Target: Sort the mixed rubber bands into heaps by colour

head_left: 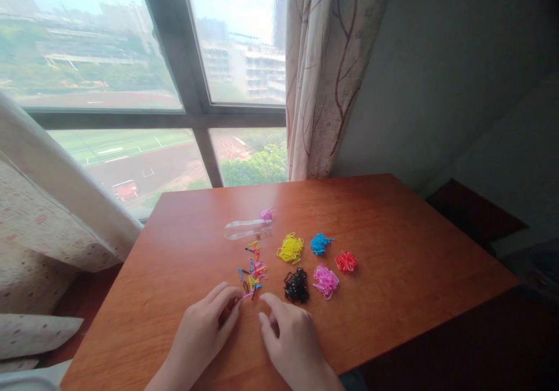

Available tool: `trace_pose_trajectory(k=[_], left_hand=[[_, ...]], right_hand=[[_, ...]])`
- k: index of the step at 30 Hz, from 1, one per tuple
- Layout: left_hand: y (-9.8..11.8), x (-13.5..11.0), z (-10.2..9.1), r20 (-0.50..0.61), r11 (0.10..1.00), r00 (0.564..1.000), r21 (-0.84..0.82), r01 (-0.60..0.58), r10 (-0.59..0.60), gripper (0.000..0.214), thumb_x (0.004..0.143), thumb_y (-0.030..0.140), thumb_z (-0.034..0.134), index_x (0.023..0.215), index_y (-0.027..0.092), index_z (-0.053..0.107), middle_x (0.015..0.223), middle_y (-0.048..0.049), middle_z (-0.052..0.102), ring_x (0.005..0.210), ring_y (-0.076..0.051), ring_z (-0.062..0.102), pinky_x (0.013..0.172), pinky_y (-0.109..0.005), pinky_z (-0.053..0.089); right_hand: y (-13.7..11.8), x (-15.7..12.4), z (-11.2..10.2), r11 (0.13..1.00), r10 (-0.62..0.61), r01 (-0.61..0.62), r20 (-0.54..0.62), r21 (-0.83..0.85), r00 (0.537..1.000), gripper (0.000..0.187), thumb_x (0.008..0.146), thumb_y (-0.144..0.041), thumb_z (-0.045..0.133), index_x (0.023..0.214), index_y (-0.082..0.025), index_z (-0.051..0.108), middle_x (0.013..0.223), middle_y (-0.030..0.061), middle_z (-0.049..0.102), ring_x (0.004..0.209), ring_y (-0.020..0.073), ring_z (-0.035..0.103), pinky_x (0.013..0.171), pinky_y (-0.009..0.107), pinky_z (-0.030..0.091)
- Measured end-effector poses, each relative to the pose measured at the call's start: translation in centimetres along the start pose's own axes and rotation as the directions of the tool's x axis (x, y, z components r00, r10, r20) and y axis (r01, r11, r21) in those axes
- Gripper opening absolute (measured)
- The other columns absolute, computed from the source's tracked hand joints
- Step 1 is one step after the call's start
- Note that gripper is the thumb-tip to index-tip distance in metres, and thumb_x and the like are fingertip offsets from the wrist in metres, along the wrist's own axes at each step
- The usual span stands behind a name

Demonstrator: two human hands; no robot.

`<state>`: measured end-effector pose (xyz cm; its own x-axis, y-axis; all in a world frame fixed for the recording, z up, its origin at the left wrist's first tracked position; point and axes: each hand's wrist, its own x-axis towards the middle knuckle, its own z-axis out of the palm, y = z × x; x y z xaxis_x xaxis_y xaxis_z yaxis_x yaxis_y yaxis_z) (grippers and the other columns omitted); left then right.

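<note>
My left hand (pixel 215 314) is closed in a pinch on a thin pink rubber band (pixel 247 294) at the near end of a mixed scatter. My right hand (pixel 288 324) rests just right of it, thumb and forefinger apart, with nothing visible between them. Beyond the fingertips lies the scatter of small mixed-colour rubber bands (pixel 257 267). To the right sit sorted heaps of bands: a black pile (pixel 297 286) nearest my right hand, a pink pile (pixel 325 281), a yellow pile (pixel 290 248), a blue pile (pixel 320 244) and a red pile (pixel 346 261).
A clear plastic item (pixel 244 228) lies behind the scatter, with a small pink clump (pixel 266 213) at its right end. Everything is on a brown wooden table (pixel 393 298). A window (pixel 196 117) and patterned curtain (pixel 317 88) stand beyond its far edge.
</note>
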<state>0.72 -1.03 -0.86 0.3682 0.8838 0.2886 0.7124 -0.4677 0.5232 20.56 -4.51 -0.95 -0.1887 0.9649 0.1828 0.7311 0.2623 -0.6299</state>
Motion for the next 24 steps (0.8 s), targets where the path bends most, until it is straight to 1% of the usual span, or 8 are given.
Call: trace_pose_trajectory(k=[3, 7, 9, 11, 14, 16, 20, 24], left_hand=[[-0.2, 0.2, 0.1, -0.058, 0.996, 0.996, 0.047, 0.072, -0.069, 0.013, 0.094, 0.027, 0.049, 0.089, 0.023, 0.06, 0.078, 0.003, 0.063, 0.064, -0.011, 0.062, 0.061, -0.02, 0.049], [-0.2, 0.2, 0.1, -0.132, 0.989, 0.985, 0.084, 0.125, -0.113, 0.013, 0.094, 0.028, 0.048, 0.093, 0.023, 0.061, 0.078, 0.0032, 0.065, 0.061, -0.011, 0.063, 0.058, -0.02, 0.049], [-0.1, 0.1, 0.0, -0.115, 0.989, 0.988, 0.089, 0.115, -0.105, 0.014, 0.094, 0.028, 0.048, 0.095, 0.024, 0.061, 0.079, 0.0031, 0.065, 0.062, -0.011, 0.064, 0.059, -0.02, 0.049], [0.1, 0.0, 0.1, -0.062, 0.991, 0.995, 0.101, 0.086, -0.08, 0.015, 0.095, 0.027, 0.047, 0.096, 0.025, 0.061, 0.08, 0.0031, 0.065, 0.064, -0.011, 0.065, 0.06, -0.02, 0.049], [0.2, 0.0, 0.2, -0.001, 0.986, 0.999, 0.161, 0.048, -0.049, 0.017, 0.096, 0.029, 0.046, 0.094, 0.026, 0.063, 0.08, 0.0027, 0.065, 0.066, -0.013, 0.066, 0.059, -0.022, 0.049], [0.3, 0.0, 0.4, 0.023, 0.978, 0.998, 0.202, 0.051, -0.057, 0.018, 0.096, 0.032, 0.047, 0.093, 0.027, 0.064, 0.082, 0.0023, 0.066, 0.068, -0.015, 0.068, 0.059, -0.023, 0.049], [0.6, 0.4, 0.6, 0.037, 0.971, 0.995, 0.225, 0.085, -0.096, 0.018, 0.096, 0.033, 0.048, 0.096, 0.027, 0.065, 0.088, 0.0018, 0.069, 0.074, -0.016, 0.071, 0.062, -0.024, 0.049], [1.0, 0.8, 0.8, 0.027, 0.968, 0.992, 0.224, 0.114, -0.123, 0.018, 0.095, 0.029, 0.047, 0.093, 0.026, 0.065, 0.086, 0.0014, 0.07, 0.074, -0.016, 0.071, 0.06, -0.024, 0.049]], right_hand=[[-0.1, 0.1, 0.2, 1.0, 0.004, -0.004, 0.003, -0.027, 1.0, 0.027, 0.088, -0.017, 0.055, 0.113, -0.024, 0.062, 0.073, -0.0026, 0.069, 0.065, 0.0176, 0.066, 0.059, 0.026, 0.034], [-0.1, 0.0, 0.3, 0.998, -0.013, 0.012, -0.007, -0.059, 1.0, 0.026, 0.087, -0.016, 0.055, 0.111, -0.024, 0.062, 0.074, -0.0025, 0.069, 0.065, 0.0174, 0.065, 0.058, 0.027, 0.032], [-0.1, -0.1, 0.3, 0.998, -0.021, 0.02, -0.015, -0.065, 1.0, 0.025, 0.087, -0.015, 0.055, 0.11, -0.024, 0.062, 0.074, -0.0025, 0.069, 0.065, 0.0171, 0.065, 0.058, 0.027, 0.031], [-0.2, -0.1, 0.2, 0.998, -0.028, 0.027, -0.017, -0.063, 0.999, 0.025, 0.087, -0.015, 0.054, 0.108, -0.024, 0.062, 0.075, -0.0025, 0.069, 0.066, 0.017, 0.065, 0.058, 0.027, 0.031], [-0.2, -0.1, 0.2, 0.998, -0.032, 0.031, -0.019, -0.059, 0.999, 0.024, 0.087, -0.014, 0.054, 0.107, -0.024, 0.062, 0.076, -0.0026, 0.069, 0.066, 0.017, 0.065, 0.058, 0.028, 0.03], [-0.2, -0.1, 0.2, 0.998, -0.034, 0.033, -0.025, -0.059, 0.999, 0.023, 0.087, -0.014, 0.053, 0.105, -0.025, 0.063, 0.075, -0.0028, 0.068, 0.066, 0.0169, 0.064, 0.058, 0.028, 0.03], [-0.1, -0.2, 0.3, 0.998, -0.041, 0.039, -0.034, -0.056, 0.999, 0.022, 0.087, -0.015, 0.052, 0.104, -0.025, 0.062, 0.076, -0.0029, 0.068, 0.067, 0.017, 0.064, 0.059, 0.028, 0.03], [0.0, -0.2, 0.4, 0.998, -0.042, 0.041, -0.029, -0.044, 0.999, 0.02, 0.088, -0.014, 0.05, 0.101, -0.025, 0.062, 0.078, -0.0023, 0.068, 0.068, 0.0165, 0.064, 0.06, 0.027, 0.031]])
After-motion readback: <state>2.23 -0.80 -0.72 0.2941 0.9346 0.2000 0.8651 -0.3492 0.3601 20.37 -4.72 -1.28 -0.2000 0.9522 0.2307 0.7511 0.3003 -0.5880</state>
